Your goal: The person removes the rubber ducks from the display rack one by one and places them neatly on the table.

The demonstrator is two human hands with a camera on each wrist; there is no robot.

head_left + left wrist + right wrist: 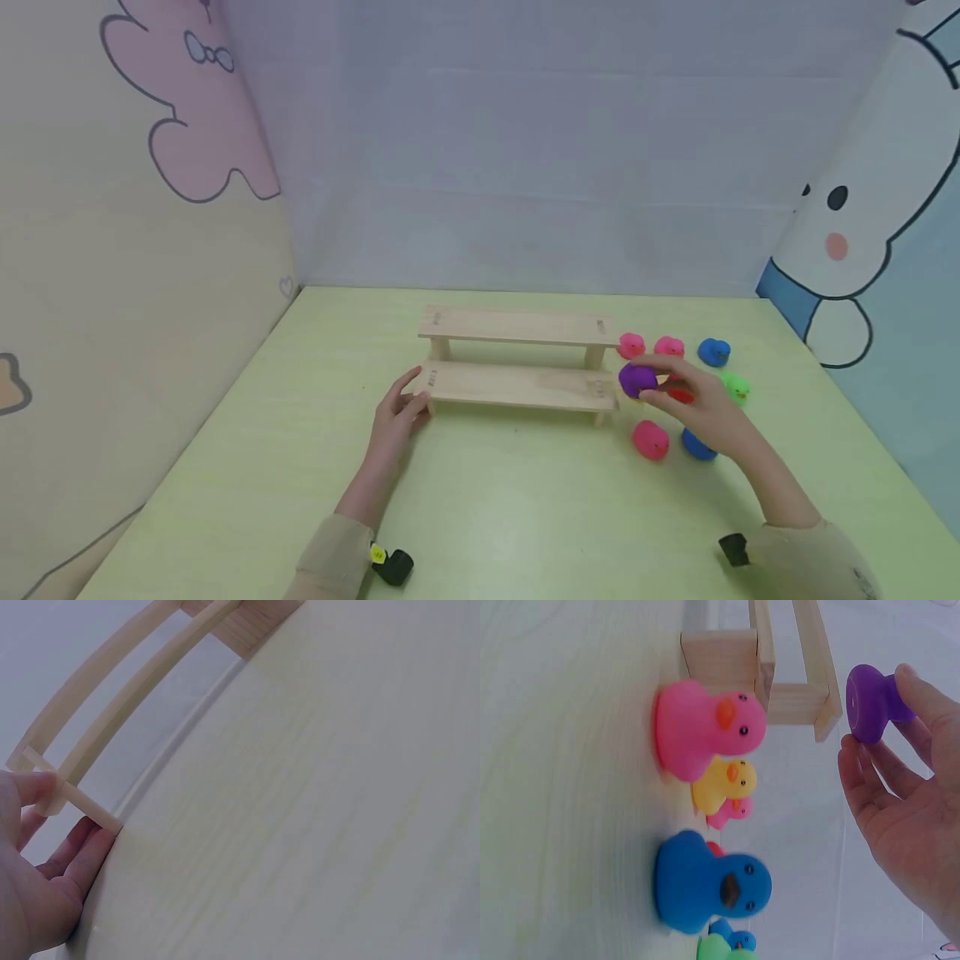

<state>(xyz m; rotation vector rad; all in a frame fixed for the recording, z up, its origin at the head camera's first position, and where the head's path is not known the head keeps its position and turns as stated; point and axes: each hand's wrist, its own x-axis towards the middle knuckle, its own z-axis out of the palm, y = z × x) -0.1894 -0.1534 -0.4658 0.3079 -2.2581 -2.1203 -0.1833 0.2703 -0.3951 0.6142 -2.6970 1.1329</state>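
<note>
A two-step wooden shelf (517, 387) stands on the table. My left hand (393, 421) grips the left end of its lower step; in the left wrist view the thumb lies against the board and the fingers (88, 859) are at the leg. Between the thumb and fingers of my right hand (708, 408) is a purple rubber duck (636, 381), held in the air just off the shelf's right end. In the right wrist view the purple duck (868, 705) is tilted, its underside showing.
Several rubber ducks stand right of the shelf: a near pink duck (650, 440), a blue duck (697, 446) partly behind my right hand, a green duck (737, 387), a far blue duck (713, 352), and a yellow duck (724, 784). A pale cloth wall (525, 183) borders the table's back.
</note>
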